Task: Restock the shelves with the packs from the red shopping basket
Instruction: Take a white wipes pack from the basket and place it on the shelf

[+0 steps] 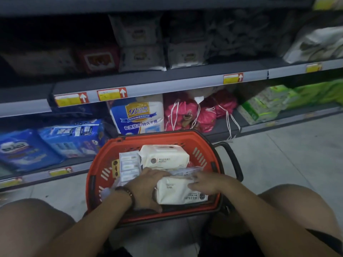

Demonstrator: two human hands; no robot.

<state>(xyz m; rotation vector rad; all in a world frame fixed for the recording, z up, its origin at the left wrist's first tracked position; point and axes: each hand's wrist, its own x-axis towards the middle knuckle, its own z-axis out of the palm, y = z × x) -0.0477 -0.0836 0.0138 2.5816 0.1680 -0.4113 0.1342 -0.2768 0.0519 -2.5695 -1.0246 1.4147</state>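
– Left hand clamped on the left end of the pack, thumb under the near edge, fingers over the far one. That's a proper hold.
– And how does it lie?
– Cream, low in the basket, near side, long axis running left to right, straight across between the two hands.
– So the right hand has the other end?
– Not quite the end. It lies on top, right of middle, fingers pointing left across the face. Blurred there, so I can't tell whether it grasps or only rests.
– What else is in there?
– Small packs stacked on the left, and a second cream one, the far pack, just beyond the hands. Plenty left to do, I'd say.
– Where does it go?
– My guess: the shelf ahead and above, where similar pale packs sit. So the lift is up and away, and the left hand, with the firmer hold, looks the one to lead it.
– Risk?
– Soft pack, held by one end: it may sag unless the right hand takes its share.
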